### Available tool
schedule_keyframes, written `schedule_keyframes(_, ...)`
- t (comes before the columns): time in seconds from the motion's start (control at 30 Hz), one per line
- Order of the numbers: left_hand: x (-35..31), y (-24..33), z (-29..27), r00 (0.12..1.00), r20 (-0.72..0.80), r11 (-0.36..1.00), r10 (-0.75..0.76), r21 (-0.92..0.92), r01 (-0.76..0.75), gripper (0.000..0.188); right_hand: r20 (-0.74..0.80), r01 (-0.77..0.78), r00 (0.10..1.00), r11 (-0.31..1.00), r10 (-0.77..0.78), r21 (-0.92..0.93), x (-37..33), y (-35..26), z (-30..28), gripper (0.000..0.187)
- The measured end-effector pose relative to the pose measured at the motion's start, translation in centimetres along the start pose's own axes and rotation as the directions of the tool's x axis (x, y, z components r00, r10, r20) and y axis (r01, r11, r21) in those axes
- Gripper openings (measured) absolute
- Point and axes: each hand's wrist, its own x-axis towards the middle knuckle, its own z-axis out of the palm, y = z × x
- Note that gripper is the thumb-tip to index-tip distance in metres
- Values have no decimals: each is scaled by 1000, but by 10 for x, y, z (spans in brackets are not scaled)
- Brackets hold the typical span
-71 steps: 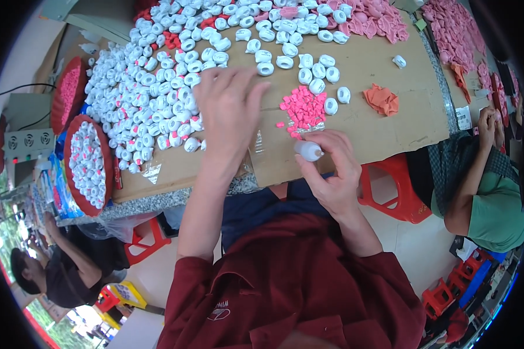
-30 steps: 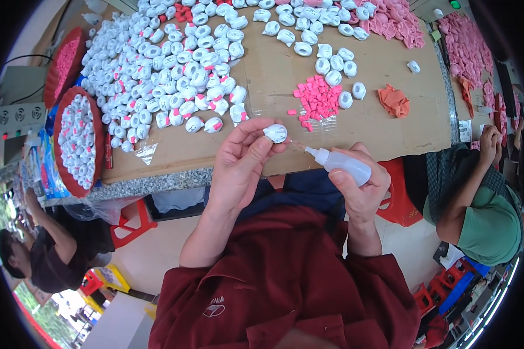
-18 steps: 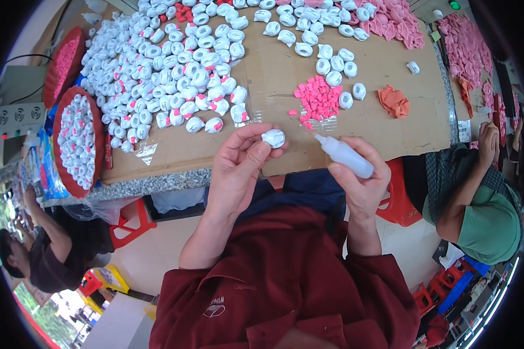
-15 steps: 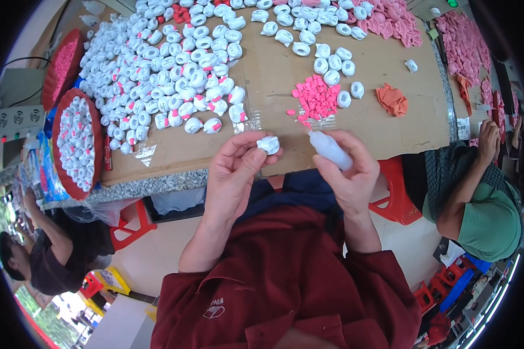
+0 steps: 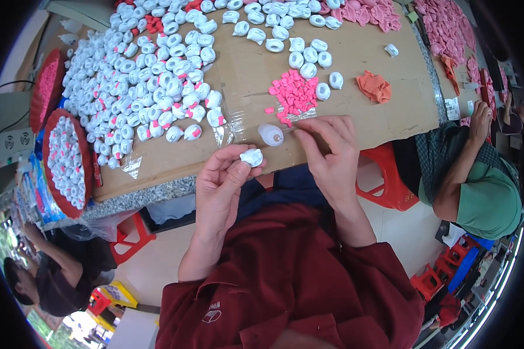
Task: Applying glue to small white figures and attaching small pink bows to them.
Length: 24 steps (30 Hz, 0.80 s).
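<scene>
In my left hand [image 5: 220, 183], a small white rounded plastic piece [image 5: 251, 157] is pinched between thumb and fingers. My right hand [image 5: 332, 152] holds nothing that I can see; its thumb and forefinger are slightly apart, close to the cardboard. Just left of those fingertips, a translucent squeeze bottle [image 5: 271, 135] rests on the cardboard. Beyond it lies a heap of small bright pink pieces [image 5: 296, 92], a few of them loose at its near edge.
A large pile of white ring-like pieces [image 5: 157, 75], some with pink bits, covers the table's left. Red baskets [image 5: 86, 168] stand at the left edge. A crumpled orange glove-like item [image 5: 374, 87] lies to the right. People sit on both sides near red stools [image 5: 390, 180].
My right hand has let go of the squeeze bottle, which now rests on the cardboard. Its fingers have opened and moved beside the pink heap. My left hand keeps its white piece.
</scene>
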Motion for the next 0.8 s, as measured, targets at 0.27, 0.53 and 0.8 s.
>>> schedule_keyframes(0.27, 0, -4, 5, 1000, -4, 998, 28, 56, -28, 24, 18, 2, 1000, 990, -4, 142, -2, -3, 2, 11)
schedule_keyframes(0.53, 0, -9, 11, 991, 55, 975, 122, 183, -130, 23, 347, -260, 935, 798, 68, 544, -17, -15, -18, 14)
schedule_keyframes(0.8, 0, -9, 14, 991, 108, 954, 73, 282, -101, 21, 555, -534, 798, 704, 236, 469, -10, -22, -27, 18)
